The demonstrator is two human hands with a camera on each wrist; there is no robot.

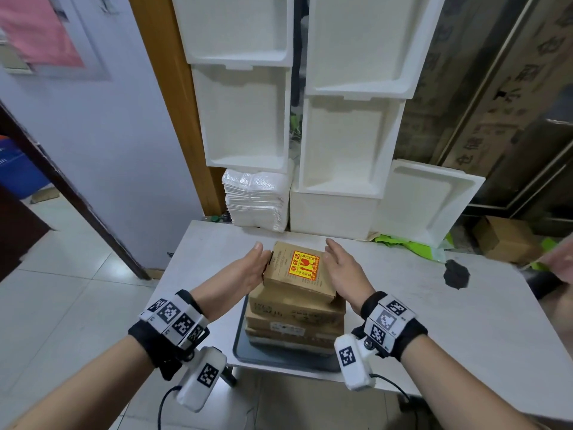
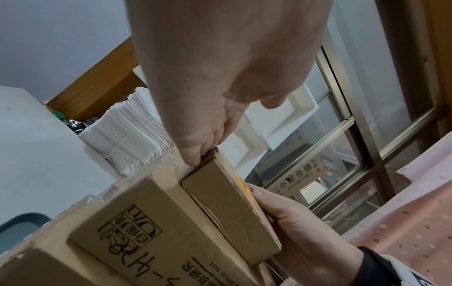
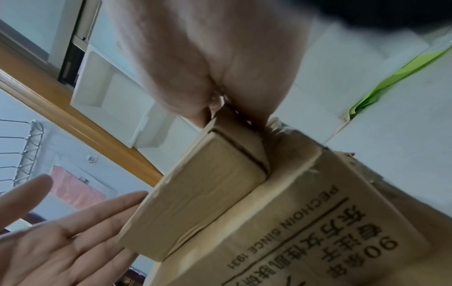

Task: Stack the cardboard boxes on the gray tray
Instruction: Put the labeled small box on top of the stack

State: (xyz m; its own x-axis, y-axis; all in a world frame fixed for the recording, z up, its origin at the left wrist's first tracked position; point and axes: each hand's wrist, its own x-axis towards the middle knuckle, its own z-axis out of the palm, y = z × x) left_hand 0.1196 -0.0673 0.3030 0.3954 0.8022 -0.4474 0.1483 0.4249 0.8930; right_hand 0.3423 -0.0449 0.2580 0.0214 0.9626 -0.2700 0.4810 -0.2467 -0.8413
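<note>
White foam trays lean against the wall behind a pale tabletop, with a pack of white bags at their foot. Near the front edge sits the gray tray, and on it a stack of cardboard boxes.

Going from left to right: the left hand lies flat against the left side of the top box, fingers straight and spread, not curled round anything. The top box, with its yellow and red label, sits between the two hands, smaller than the box under it and turned a little askew, its long axis running roughly away from the person. The right hand stands on the box's right side, fingers extended forward; the left wrist view shows its fingers touching that edge.

Both hands are about equally near, one on each flank. Judging by this, the coming move is a squeeze or nudge from both sides to square the top box on the stack. A dark stain marks the tabletop further right.
</note>
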